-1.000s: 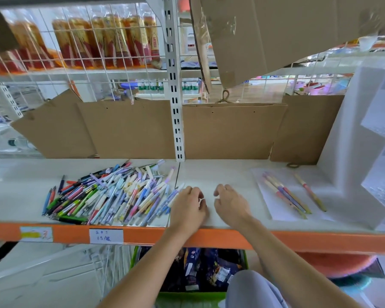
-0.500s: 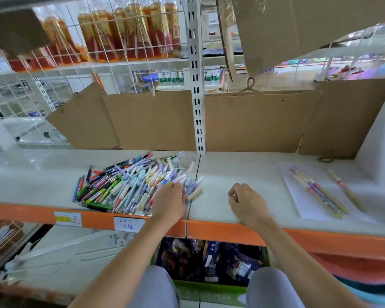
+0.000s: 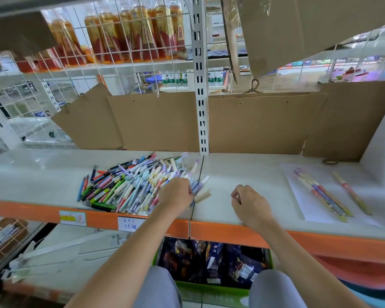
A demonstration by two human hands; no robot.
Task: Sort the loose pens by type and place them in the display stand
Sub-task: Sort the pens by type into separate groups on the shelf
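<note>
Pastel pens heaped on shelf; left hand pinches several at pile edge; right hand loosely curled, empty

Shelf-edge label: "1.5"

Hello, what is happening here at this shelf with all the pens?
A person is sorting pens on a shop shelf. The left hand reaches into the right edge of the big mixed pile of pens, fingers curled around a few. The right hand rests loosely curled on the shelf, holding nothing. A few pens already lie apart on a white sheet.
</note>
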